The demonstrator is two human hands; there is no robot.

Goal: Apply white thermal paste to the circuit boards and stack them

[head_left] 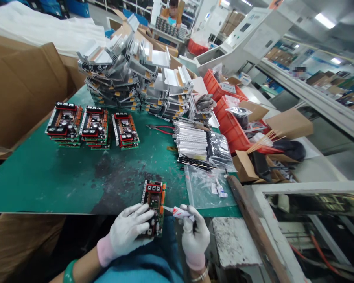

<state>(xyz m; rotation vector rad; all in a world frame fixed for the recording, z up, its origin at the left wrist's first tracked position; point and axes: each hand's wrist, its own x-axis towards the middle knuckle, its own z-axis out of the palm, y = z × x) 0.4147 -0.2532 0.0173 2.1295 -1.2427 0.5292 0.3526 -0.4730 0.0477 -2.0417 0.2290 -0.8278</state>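
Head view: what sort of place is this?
Probably an electronics assembly shop: stacked circuit boards on a green workbench, piled finned metal heatsinks and red plastic crates of parts.

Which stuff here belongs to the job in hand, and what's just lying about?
In the job:
- circuit board, held in the left hand
- white tube, in the right hand, nozzle toward the board
- stacked boards, probably; they look alike

Apparently just lying about:
- red-handled pliers
- metal bars
- stacked metal parts
- red bins
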